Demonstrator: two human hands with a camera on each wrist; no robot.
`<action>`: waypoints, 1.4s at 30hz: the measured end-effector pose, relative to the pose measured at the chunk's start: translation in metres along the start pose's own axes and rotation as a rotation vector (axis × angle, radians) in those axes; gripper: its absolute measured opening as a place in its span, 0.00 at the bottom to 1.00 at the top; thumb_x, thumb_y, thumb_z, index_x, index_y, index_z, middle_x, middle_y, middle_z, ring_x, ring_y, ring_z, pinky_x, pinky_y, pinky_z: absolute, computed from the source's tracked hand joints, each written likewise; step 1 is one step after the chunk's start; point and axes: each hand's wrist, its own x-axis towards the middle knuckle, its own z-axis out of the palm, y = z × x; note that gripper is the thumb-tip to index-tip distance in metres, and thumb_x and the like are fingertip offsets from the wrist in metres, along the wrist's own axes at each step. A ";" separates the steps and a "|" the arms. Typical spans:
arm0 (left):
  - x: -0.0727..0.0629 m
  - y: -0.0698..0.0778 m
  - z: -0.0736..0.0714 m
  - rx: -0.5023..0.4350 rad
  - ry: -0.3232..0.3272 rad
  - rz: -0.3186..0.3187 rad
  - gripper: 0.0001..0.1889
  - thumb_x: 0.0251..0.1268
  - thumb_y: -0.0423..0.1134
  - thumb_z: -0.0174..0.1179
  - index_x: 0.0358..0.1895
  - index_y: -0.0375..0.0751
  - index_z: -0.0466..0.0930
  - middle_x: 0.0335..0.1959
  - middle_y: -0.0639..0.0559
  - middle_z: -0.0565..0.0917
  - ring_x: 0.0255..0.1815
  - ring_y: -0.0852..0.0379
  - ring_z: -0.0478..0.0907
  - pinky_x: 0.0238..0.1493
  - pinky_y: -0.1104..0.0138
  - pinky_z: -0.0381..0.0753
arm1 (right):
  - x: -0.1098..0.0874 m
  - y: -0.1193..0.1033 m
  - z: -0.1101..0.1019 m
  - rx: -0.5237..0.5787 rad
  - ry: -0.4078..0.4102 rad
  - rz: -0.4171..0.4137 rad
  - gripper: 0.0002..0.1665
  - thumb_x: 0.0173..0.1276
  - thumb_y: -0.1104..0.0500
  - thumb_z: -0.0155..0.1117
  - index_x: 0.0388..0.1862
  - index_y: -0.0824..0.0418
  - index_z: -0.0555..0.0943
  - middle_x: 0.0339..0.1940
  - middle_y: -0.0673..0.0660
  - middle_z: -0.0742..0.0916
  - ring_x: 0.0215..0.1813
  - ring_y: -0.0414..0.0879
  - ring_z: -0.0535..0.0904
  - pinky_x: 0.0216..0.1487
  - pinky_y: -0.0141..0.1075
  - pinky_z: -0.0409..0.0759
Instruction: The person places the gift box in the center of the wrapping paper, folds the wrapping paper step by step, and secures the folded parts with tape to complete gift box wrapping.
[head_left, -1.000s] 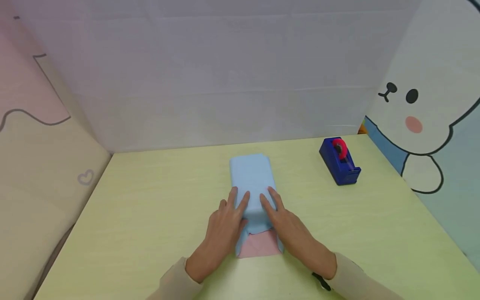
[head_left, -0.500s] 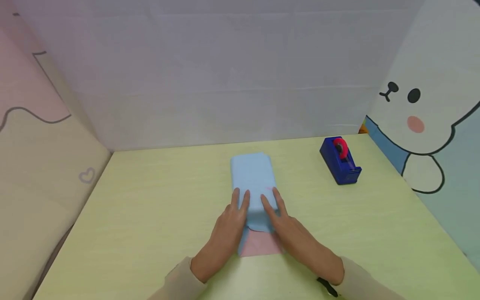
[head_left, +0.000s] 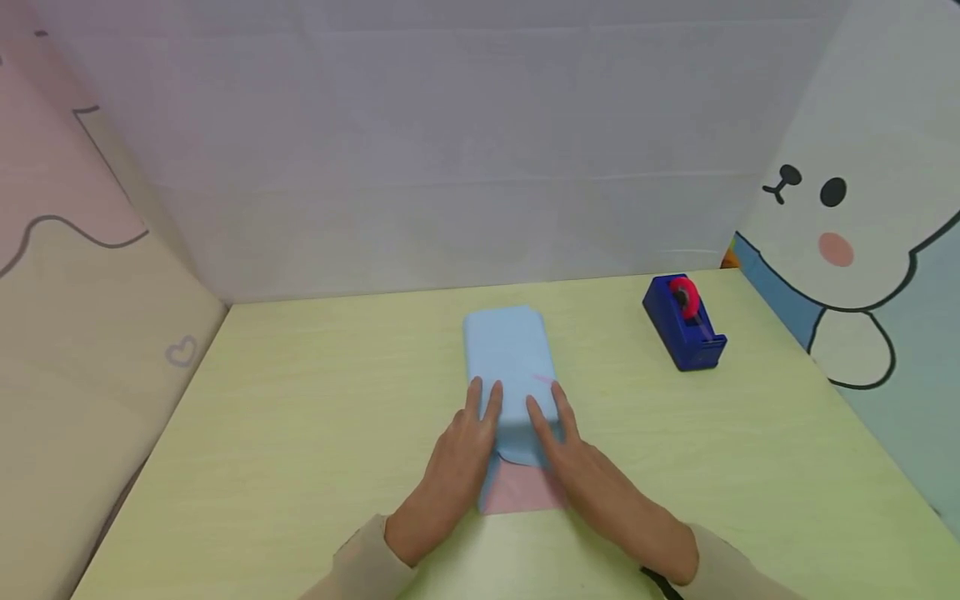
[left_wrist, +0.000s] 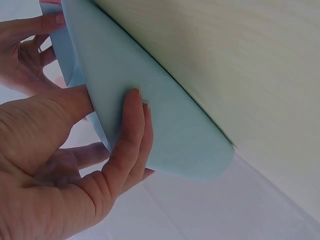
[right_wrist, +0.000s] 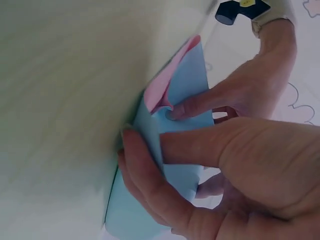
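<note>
In the head view, a box wrapped in blue paper [head_left: 507, 343] lies flat on the table. At its near end a flap with a pink inner side [head_left: 521, 489] spreads on the table. My left hand [head_left: 459, 457] holds the left side, two fingers reaching onto the top; its thumb lies against the near end [left_wrist: 82, 102]. From the right, my right hand [head_left: 592, 477] holds the other side, also with two fingers on top. The right wrist view shows the right thumb [right_wrist: 192, 145] at the end paper and the left thumb [right_wrist: 192, 106] pressing a crumpled pink-edged fold [right_wrist: 165, 90].
A blue tape dispenser [head_left: 684, 325] with a red roll stands at the back right of the pale yellow table [head_left: 322, 392]. A white sheet [head_left: 450, 150] hangs along the back edge, and printed panels [head_left: 847, 275] line the sides.
Both hands have shifted slightly, and the right now covers the right edge of the near-end paper that showed before. A small pink strip has come into view on top near the right fingertips.
</note>
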 end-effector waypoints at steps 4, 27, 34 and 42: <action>0.000 0.000 0.001 0.014 -0.002 0.003 0.34 0.53 0.17 0.71 0.67 0.28 0.75 0.61 0.28 0.74 0.24 0.46 0.78 0.21 0.62 0.82 | -0.003 -0.001 -0.003 0.014 -0.028 0.015 0.54 0.62 0.84 0.59 0.81 0.62 0.49 0.80 0.76 0.48 0.19 0.42 0.70 0.21 0.31 0.73; -0.002 -0.004 0.005 0.001 0.013 0.036 0.38 0.49 0.19 0.73 0.68 0.28 0.72 0.62 0.27 0.72 0.26 0.45 0.79 0.16 0.61 0.80 | 0.018 0.014 0.002 -0.084 0.184 -0.128 0.43 0.59 0.83 0.66 0.74 0.68 0.66 0.73 0.76 0.64 0.18 0.40 0.66 0.20 0.32 0.73; 0.001 -0.001 -0.002 0.012 -0.071 0.005 0.38 0.50 0.21 0.75 0.68 0.28 0.71 0.64 0.27 0.72 0.30 0.44 0.82 0.19 0.61 0.82 | 0.021 0.015 0.004 -0.137 0.208 -0.126 0.35 0.64 0.79 0.65 0.70 0.68 0.71 0.71 0.76 0.68 0.17 0.39 0.64 0.19 0.30 0.71; 0.002 -0.004 -0.008 -0.037 -0.151 0.007 0.39 0.53 0.27 0.77 0.69 0.27 0.69 0.65 0.26 0.70 0.36 0.42 0.83 0.23 0.60 0.84 | 0.023 0.016 -0.001 -0.116 0.166 -0.107 0.34 0.65 0.75 0.68 0.70 0.68 0.71 0.72 0.75 0.67 0.17 0.38 0.63 0.19 0.30 0.71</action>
